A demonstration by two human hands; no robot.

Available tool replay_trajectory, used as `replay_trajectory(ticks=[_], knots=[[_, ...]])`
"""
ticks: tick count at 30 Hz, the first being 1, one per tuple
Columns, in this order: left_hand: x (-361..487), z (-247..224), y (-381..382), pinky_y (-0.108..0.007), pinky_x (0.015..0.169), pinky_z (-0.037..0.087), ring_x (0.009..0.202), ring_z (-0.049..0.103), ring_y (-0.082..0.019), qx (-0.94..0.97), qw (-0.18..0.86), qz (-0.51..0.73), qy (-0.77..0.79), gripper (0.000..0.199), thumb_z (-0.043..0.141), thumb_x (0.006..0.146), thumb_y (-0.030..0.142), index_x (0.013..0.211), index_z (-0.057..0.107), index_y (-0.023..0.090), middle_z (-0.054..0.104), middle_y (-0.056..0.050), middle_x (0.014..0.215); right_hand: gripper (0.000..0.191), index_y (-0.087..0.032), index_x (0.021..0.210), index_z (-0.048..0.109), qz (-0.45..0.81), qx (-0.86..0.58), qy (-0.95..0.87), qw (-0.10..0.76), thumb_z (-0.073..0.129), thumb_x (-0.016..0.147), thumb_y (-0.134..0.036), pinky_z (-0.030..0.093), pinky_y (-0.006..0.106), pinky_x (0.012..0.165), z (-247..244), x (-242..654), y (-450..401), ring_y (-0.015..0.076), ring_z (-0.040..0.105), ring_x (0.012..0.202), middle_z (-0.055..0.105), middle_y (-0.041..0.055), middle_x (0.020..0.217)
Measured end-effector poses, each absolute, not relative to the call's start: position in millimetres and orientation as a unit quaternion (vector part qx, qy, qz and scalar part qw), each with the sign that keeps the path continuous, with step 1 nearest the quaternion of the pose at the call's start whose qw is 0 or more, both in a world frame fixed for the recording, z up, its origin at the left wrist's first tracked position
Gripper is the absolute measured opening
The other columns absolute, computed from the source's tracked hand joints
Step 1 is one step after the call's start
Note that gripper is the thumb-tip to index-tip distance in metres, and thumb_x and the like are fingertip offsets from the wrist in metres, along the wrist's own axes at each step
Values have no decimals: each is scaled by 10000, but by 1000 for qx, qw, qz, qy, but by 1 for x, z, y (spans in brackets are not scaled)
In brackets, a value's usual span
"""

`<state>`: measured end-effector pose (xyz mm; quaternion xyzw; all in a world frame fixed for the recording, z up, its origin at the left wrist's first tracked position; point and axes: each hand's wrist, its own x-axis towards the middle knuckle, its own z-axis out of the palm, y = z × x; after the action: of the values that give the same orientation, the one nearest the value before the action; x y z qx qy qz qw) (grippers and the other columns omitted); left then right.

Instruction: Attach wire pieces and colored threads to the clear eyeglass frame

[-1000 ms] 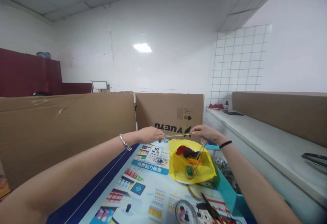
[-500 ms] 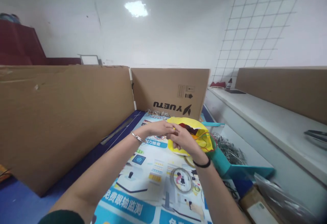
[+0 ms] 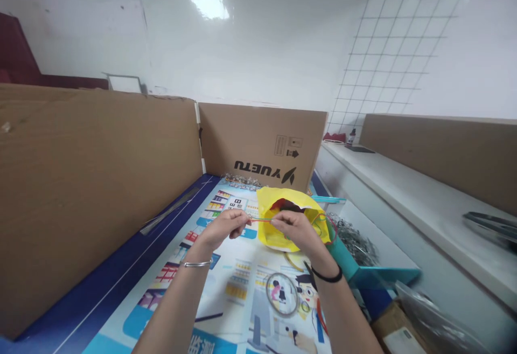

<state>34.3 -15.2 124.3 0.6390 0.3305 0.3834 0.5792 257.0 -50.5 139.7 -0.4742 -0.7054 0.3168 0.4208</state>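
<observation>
Several thin coloured cords [image 3: 261, 219], red and greenish, run taut between my two hands above the printed sheet. My left hand [image 3: 226, 227], with a silver bangle at its wrist, pinches one end of them. On the other side, my right hand [image 3: 297, 228], wearing a black band, pinches them between thumb and fingers. Just behind the right hand lies a yellow plastic bag [image 3: 269, 198], its mouth spread open with something dark red inside. Loose red and green cords [image 3: 332, 227] trail from the bag's right side.
The illustrated sheet [image 3: 218, 300] covers the blue table. Cardboard panels [image 3: 258, 133] wall the back and left. A teal-edged box [image 3: 365, 276] of metal pieces [image 3: 355, 241] stands right, near a small carton [image 3: 398, 324]. Further right is a white ledge [image 3: 424, 208].
My hands, together and overlapping before, have drawn apart sideways. Cords now show stretched between them. The camera view has shifted slightly.
</observation>
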Motion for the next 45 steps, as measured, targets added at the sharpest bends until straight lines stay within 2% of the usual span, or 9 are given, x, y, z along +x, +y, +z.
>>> replay_trajectory(ticks=[6, 9, 14, 18, 21, 25, 33, 37, 45], knots=[[62, 112, -20, -164, 390, 195, 409, 341, -23, 385, 613, 615, 313, 370, 705, 669, 460, 796, 562, 143, 431, 72, 556, 321, -163, 758, 658, 321, -470, -675, 470, 579, 765, -474, 381, 216, 502, 133, 250, -48, 102, 451, 559, 560, 10, 676], [85, 104, -31, -148, 402, 232, 434, 360, -18, 279, 630, 654, 312, 345, 697, 669, 430, 806, 545, 153, 429, 79, 589, 305, -171, 784, 674, 294, -479, -675, 478, 579, 774, -461, 394, 225, 527, 129, 247, -47, 113, 472, 585, 588, 16, 700], [104, 96, -43, -153, 420, 238, 453, 386, -23, 256, 706, 601, 273, 333, 711, 662, 411, 786, 543, 152, 453, 70, 600, 318, -179, 819, 687, 306, -484, -664, 481, 594, 761, -478, 396, 231, 508, 125, 247, -46, 118, 479, 573, 611, 26, 736], [96, 98, -39, -181, 440, 258, 457, 397, -48, 341, 735, 545, 215, 375, 648, 728, 503, 797, 569, 143, 468, 48, 562, 325, -176, 814, 684, 321, -483, -662, 474, 598, 760, -485, 392, 224, 485, 125, 250, -45, 109, 461, 544, 596, 21, 708], [85, 104, -37, -202, 469, 276, 474, 408, -63, 418, 704, 529, 225, 398, 585, 772, 527, 795, 598, 130, 479, 32, 561, 304, -174, 800, 682, 308, -482, -671, 472, 598, 766, -464, 404, 224, 501, 125, 253, -44, 116, 478, 569, 597, 20, 702], [76, 114, -41, -215, 529, 288, 518, 396, -70, 523, 637, 512, 244, 271, 625, 769, 383, 679, 573, 132, 473, 30, 556, 312, -175, 809, 687, 305, -481, -677, 466, 604, 763, -473, 421, 230, 528, 126, 255, -44, 123, 500, 596, 604, 18, 712], [74, 116, -42, -221, 549, 299, 546, 420, -85, 561, 611, 489, 270, 153, 597, 742, 279, 677, 591, 140, 516, 13, 575, 264, -181, 778, 672, 301, -485, -681, 459, 605, 765, -436, 375, 226, 498, 132, 252, -51, 105, 461, 537, 583, 5, 664], [76, 114, -39, -224, 536, 289, 530, 399, -84, 574, 592, 489, 285, 178, 600, 725, 295, 634, 566, 146, 483, 25, 556, 279, -182, 776, 662, 306, -487, -684, 448, 601, 765, -455, 331, 224, 462, 134, 253, -52, 100, 422, 505, 533, -8, 602], [79, 109, -34, -216, 502, 253, 491, 354, -75, 564, 593, 486, 307, 261, 611, 720, 386, 637, 523, 155, 427, 48, 514, 286, -175, 764, 637, 316, -482, -685, 445, 589, 775, -456, 322, 221, 476, 134, 258, -52, 96, 415, 509, 516, -16, 593]])
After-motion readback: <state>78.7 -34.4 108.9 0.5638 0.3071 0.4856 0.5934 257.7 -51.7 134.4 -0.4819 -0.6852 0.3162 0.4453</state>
